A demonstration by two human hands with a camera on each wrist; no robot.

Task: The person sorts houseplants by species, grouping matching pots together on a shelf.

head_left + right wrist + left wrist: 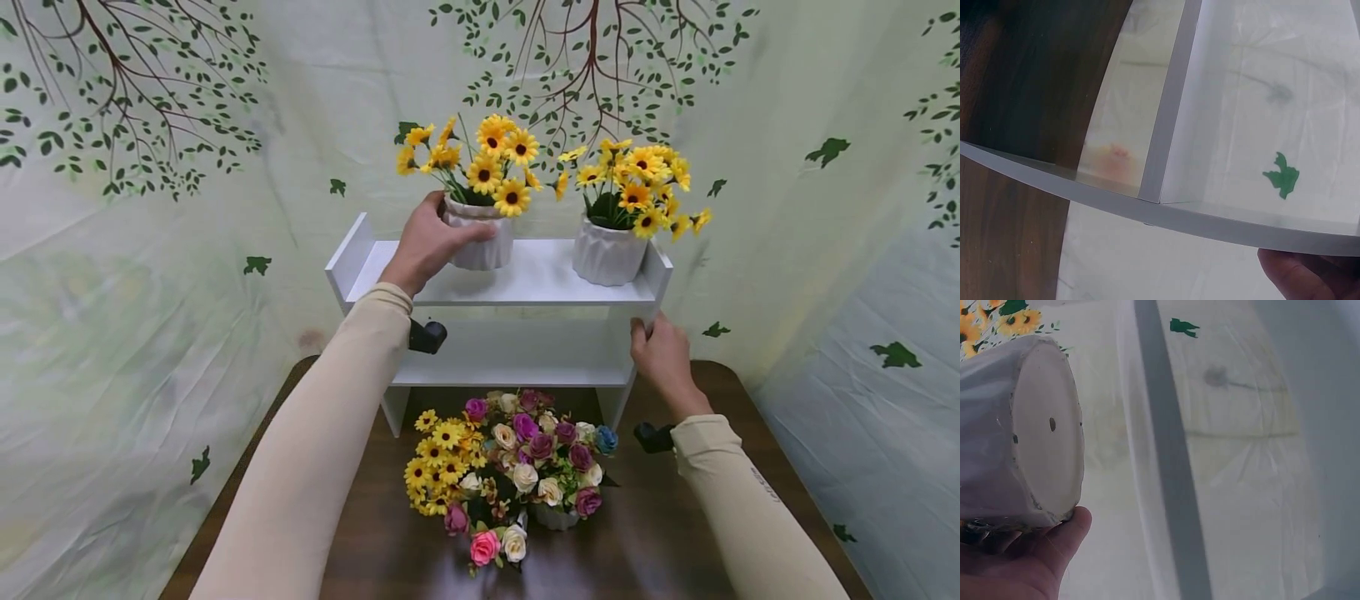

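My left hand (pixel 429 243) grips a white ribbed flowerpot (pixel 480 242) of yellow sunflowers (pixel 491 162), thumb across its front. The pot is raised above the top board of a white two-tier shelf (pixel 487 375); its flat underside (pixel 1054 431), with a small hole, shows in the left wrist view. A second white pot (pixel 607 254) of sunflowers stands at the right end of that board. My right hand (pixel 666 357) holds the shelf's right side panel below the top board, fingers curled at its edge (pixel 1272 237) in the right wrist view.
Below the shelf's front, bunched artificial flowers stand on the dark wooden table (pixel 622 550): yellow daisies (pixel 442 454), mixed roses (pixel 543 450) and a pink rose (pixel 485 547). A fabric backdrop (pixel 300 125) with printed leaves and branches hangs close behind and beside the table.
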